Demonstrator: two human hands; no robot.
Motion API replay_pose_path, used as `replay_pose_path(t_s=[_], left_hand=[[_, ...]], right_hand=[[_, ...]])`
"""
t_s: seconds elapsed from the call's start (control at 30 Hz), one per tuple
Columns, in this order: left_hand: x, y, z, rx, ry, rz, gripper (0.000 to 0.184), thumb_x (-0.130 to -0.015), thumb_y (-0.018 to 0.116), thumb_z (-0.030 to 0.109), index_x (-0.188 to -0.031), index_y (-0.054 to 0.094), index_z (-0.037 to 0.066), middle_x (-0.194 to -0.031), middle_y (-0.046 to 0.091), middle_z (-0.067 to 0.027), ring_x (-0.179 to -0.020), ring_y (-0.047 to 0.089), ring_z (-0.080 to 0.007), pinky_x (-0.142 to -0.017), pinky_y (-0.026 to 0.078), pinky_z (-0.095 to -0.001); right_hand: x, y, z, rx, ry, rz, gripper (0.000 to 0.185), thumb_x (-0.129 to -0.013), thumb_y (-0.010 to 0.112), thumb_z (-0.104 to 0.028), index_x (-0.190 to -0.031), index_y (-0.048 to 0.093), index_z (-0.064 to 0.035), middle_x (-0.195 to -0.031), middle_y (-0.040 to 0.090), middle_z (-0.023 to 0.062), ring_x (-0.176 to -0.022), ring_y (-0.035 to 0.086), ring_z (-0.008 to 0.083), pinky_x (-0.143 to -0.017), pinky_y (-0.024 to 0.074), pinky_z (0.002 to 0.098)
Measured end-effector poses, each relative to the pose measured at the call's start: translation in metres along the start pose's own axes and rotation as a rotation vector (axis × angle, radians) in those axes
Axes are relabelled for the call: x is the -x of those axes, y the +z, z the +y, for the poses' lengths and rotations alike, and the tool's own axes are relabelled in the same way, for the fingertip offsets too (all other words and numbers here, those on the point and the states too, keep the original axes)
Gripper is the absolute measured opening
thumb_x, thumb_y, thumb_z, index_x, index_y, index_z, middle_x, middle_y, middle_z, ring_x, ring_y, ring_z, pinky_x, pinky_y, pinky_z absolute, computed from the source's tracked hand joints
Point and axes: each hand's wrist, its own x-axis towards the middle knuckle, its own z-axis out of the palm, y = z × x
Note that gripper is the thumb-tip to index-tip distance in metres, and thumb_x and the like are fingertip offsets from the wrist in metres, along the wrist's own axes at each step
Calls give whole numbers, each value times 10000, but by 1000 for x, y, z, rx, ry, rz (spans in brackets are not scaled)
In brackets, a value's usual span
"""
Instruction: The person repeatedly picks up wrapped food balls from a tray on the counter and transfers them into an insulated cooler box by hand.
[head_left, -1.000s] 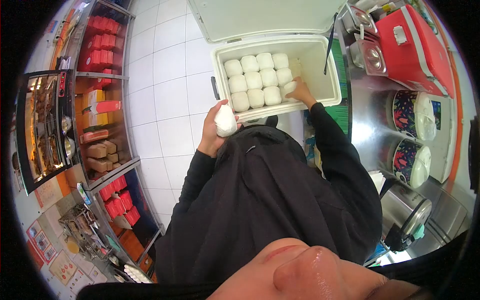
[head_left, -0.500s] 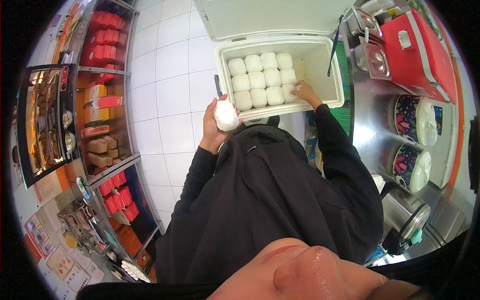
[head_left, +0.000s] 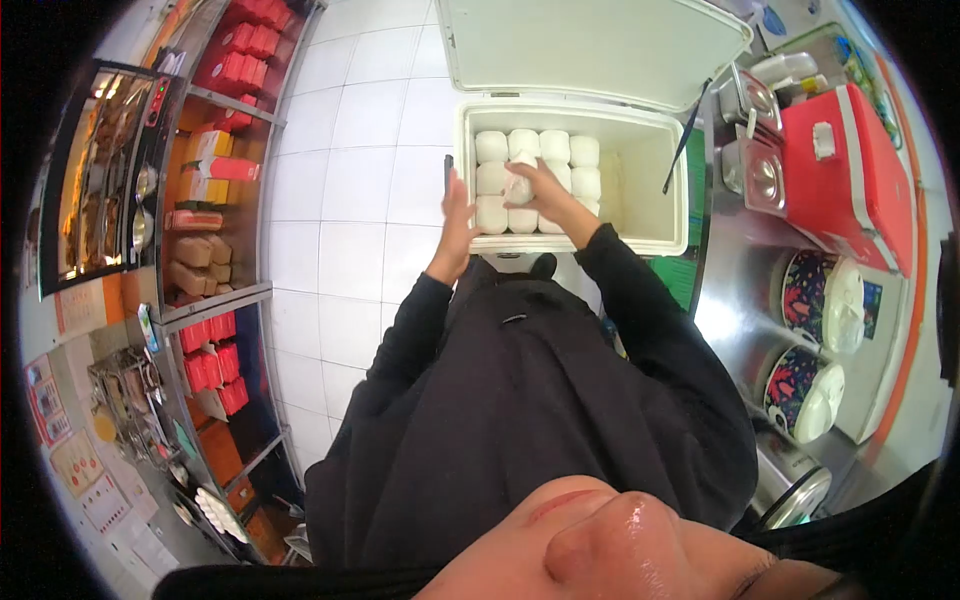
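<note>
A white cooler box (head_left: 648,236) stands open with its lid (head_left: 600,50) tipped back. Inside, on the left and middle, lie several round white wrapped pieces (head_left: 491,146) in rows. My right hand (head_left: 545,192) is over the rows, its fingers closed around a white wrapped piece (head_left: 518,186) that rests above the others. Beside the box's left wall is my left hand (head_left: 457,222), fingers stretched and apart, holding nothing.
On the right, a steel counter (head_left: 725,270) bears steel containers (head_left: 757,170), a red cooler (head_left: 850,170) and two patterned pots (head_left: 800,380). Shelves with red packets (head_left: 240,72) line the left. White floor tiles (head_left: 340,200) lie between.
The white piece has left my left hand, which has opened. My right hand has moved left from the row's right end and now holds a piece. The view has shifted.
</note>
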Motion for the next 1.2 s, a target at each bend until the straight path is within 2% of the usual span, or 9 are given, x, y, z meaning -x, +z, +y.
replay_pose_path(t_s=[0.17, 0.27, 0.47, 0.57, 0.73, 0.93, 1.0, 1.07, 1.2], left_hand=[[43, -38, -62, 95, 38, 431, 729, -955, 412, 599, -1517, 217, 178, -1527, 209, -171, -1260, 455, -350, -901, 491, -465], [82, -59, -119, 71, -78, 620, 745, -942, 435, 606, -1502, 235, 157, -1505, 288, -123, -1223, 473, -352, -868, 492, -462], [185, -102, -254, 97, -411, 912, 768, -893, 558, 575, -1456, 310, 115, -1353, 421, -177, -1046, 526, -301, -783, 505, -460], [240, -142, -371, -364, -503, 1008, 764, -883, 590, 553, -1414, 379, 46, -1276, 464, -269, -1015, 556, -347, -856, 485, -452], [350, -170, -465, -564, -478, 905, 728, -860, 646, 511, -1331, 466, -14, -1216, 539, -301, -1083, 562, -414, -935, 447, -466], [446, -201, -513, -503, -692, 649, 660, -857, 650, 490, -1267, 526, -12, -1139, 615, -255, -1063, 596, -375, -921, 459, -465], [467, -210, -532, -455, -684, 619, 641, -861, 641, 491, -1262, 536, 3, -1121, 626, -243, -1048, 606, -367, -915, 463, -464], [487, -217, -547, -404, -671, 608, 623, -864, 632, 493, -1258, 545, 17, -1103, 637, -232, -1033, 616, -358, -910, 467, -463], [516, -229, -565, -315, -623, 651, 589, -872, 614, 496, -1248, 563, 46, -1067, 658, -210, -1002, 635, -342, -899, 475, -461]], right_hand=[[-99, -26, 2, -67, 104, 248, 688, -745, 771, -255, -1330, 433, -123, -1238, 532, 133, -1070, 563, 314, -870, 537, 463], [-132, -22, 24, 551, -215, 313, 855, -696, 787, -318, -1389, 336, -101, -1376, 370, 186, -1177, 448, 399, -948, 458, 479], [-150, -24, 62, 619, -635, 475, 634, -656, 819, -131, -1204, 504, -77, -1073, 629, 143, -980, 623, 284, -861, 508, 383], [-146, -27, 66, 657, -698, 511, 546, -703, 788, -80, -1187, 535, -78, -1091, 635, 128, -943, 640, 240, -768, 562, 345], [-155, -37, 61, 699, -561, 507, 346, -728, 767, -141, -1028, 611, -64, -1087, 651, 133, -1006, 634, 264, -880, 485, 389], [-53, 124, 69, 545, -1124, 892, 298, -785, 696, -86, -1051, 571, -36, -1040, 584, 109, -960, 565, 255, -833, 468, 389], [2, 231, 133, 248, -1168, 440, 327, -799, 710, -59, -1079, 546, -20, -1050, 528, 72, -925, 543, 185, -826, 478, 324], [71, 333, 217, 533, -1206, 183, 340, -780, 728, -50, -1072, 555, -52, -1081, 542, 68, -935, 542, 178, -794, 472, 312], [158, 466, 339, 593, -998, -488, 321, -746, 708, -50, -1035, 574, -92, -1049, 540, 135, -1076, 487, 331, -949, 400, 420]])
